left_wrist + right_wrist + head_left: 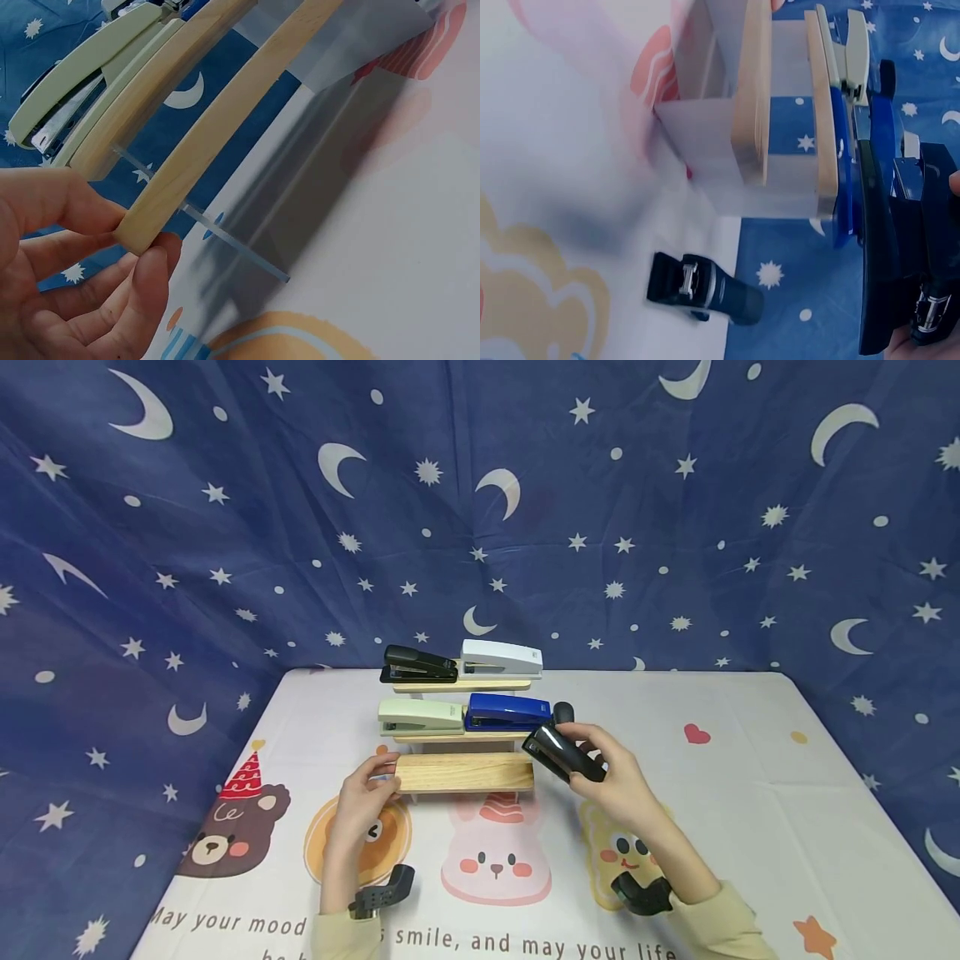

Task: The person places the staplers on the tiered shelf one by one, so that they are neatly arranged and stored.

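My right hand point(618, 777) grips a black stapler point(558, 752), held tilted just off the right end of the rack's lower boards. My left hand point(363, 797) pinches the left end of the bottom wooden board point(465, 773), thumb below and fingers above in the left wrist view. That board carries nothing. On the middle board, a pale green stapler point(422, 716) sits left of a blue stapler point(508, 712). A black stapler point(420, 664) and a white stapler point(501, 659) occupy the top board.
A dark upright tool point(705, 289) with a metal end and rounded top stands right of the rack, partly hidden by the held stapler in the head view. Clear side panels point(705, 142) support the boards. Behind the printed white tablecloth point(720, 827) hangs a starry blue curtain point(480, 527).
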`<action>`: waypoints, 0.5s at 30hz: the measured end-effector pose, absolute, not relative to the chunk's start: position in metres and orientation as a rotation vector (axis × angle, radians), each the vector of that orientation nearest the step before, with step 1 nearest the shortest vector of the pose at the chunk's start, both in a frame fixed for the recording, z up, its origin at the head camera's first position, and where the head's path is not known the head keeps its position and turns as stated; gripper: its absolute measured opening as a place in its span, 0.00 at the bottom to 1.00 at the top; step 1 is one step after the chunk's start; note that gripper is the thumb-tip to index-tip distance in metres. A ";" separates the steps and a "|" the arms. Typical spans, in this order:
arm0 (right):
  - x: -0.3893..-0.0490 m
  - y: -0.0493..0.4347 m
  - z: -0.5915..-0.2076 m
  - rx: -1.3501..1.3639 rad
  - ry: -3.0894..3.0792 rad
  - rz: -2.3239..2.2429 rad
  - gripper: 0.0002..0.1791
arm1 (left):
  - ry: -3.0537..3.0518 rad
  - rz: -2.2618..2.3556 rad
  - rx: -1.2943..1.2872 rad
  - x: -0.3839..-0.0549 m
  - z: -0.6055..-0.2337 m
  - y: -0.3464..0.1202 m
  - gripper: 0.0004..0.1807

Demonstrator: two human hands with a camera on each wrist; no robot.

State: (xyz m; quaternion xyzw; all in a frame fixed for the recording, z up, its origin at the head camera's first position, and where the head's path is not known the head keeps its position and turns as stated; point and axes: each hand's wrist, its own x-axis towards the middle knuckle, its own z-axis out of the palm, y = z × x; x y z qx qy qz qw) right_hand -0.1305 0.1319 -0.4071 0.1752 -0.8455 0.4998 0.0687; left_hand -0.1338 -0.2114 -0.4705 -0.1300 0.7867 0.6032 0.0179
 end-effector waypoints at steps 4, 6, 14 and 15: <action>-0.130 0.125 -0.407 0.547 -2.565 1.508 0.35 | 2.427 1.878 -0.408 -0.134 -0.470 -0.212 0.26; -0.130 0.121 -0.406 0.557 -2.577 1.505 0.35 | 2.420 1.879 -0.411 -0.133 -0.470 -0.212 0.26; -0.131 0.102 -0.405 0.582 -2.599 1.531 0.35 | 2.392 1.872 -0.413 -0.133 -0.470 -0.214 0.28; -0.131 0.100 -0.406 0.589 -2.598 1.535 0.35 | 2.394 1.866 -0.413 -0.133 -0.470 -0.214 0.28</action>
